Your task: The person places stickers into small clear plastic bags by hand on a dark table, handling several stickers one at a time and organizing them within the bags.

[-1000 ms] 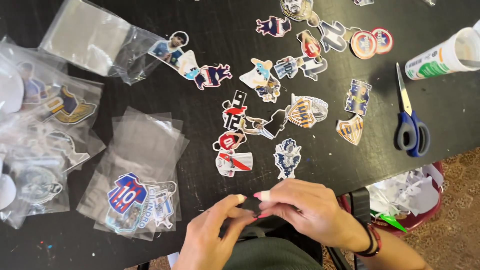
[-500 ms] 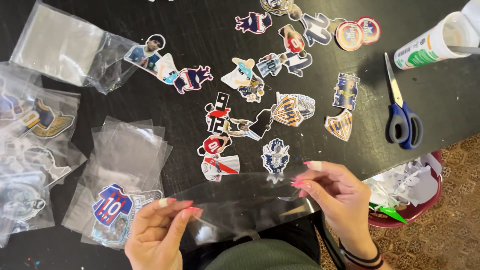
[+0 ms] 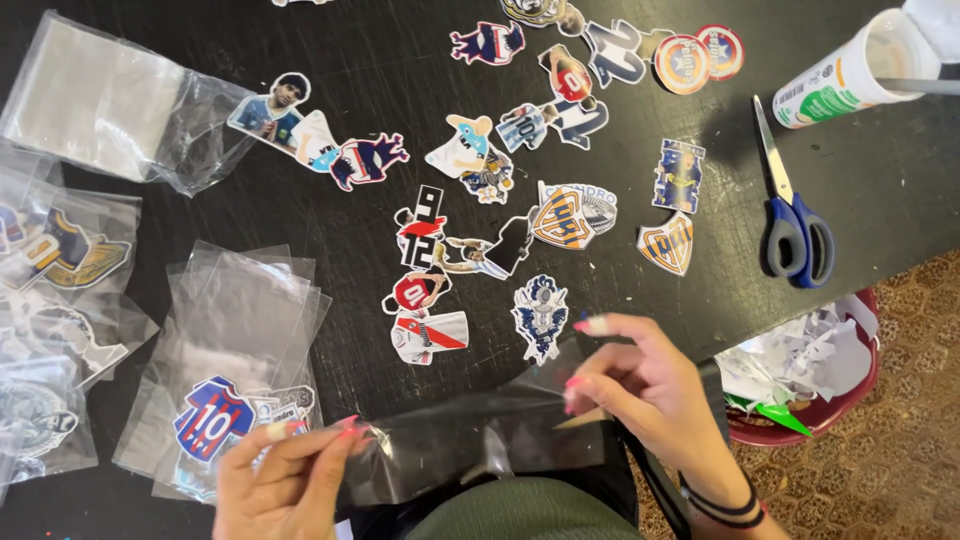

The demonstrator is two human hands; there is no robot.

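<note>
Our left hand pinches the left end of a clear plastic bag. The bag lies sideways btwn both hands, long way left to right, at the table's near edge. Our right hand pinches the right end, w/ one finger up. Stickers sit beyond, scissors far right.

The left hand is cut off at the wrist by the bottom edge, and the right hand's forearm is cut at the lower corner. The white tube is clipped by the top right corner, and the bagged stickers by the left edge. The red bowl is partly hidden under the tabletop.
</note>
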